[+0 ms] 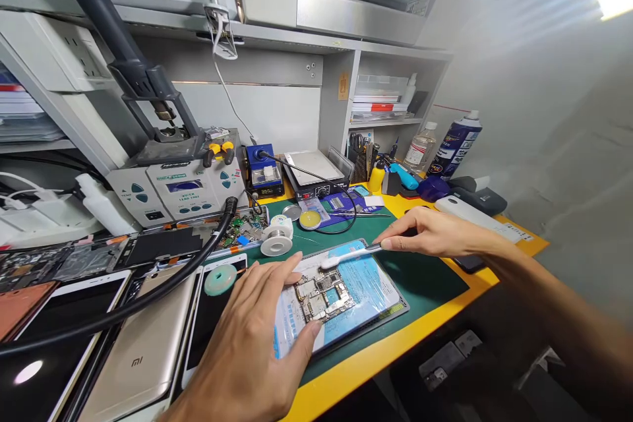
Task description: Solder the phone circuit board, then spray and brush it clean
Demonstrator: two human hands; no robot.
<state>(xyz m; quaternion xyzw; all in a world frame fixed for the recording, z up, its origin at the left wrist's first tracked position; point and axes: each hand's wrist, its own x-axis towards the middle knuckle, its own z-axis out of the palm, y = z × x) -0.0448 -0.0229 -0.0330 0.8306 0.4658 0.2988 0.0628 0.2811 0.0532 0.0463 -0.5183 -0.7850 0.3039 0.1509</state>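
Observation:
A small phone circuit board (324, 295) lies on a blue and white plastic-wrapped pad (368, 283), which rests on the green mat (425, 277). My left hand (262, 330) is on the pad's left side, thumb and fingers spread around the board, with the thumb tip at its lower edge and a finger near its upper left corner. In my right hand (425, 231) is a white-headed brush (349, 256), gripped between thumb and fingers. The brush's head is at the top edge of the board, tilted down to the left.
Phones (141, 343) lie at the left under a thick black hose (163, 290). Behind the mat are a solder spool (277, 241), a yellow tin (310, 219), a rework station (182, 184) and a heating plate (316, 171). A spray can (455, 145) stands at the right.

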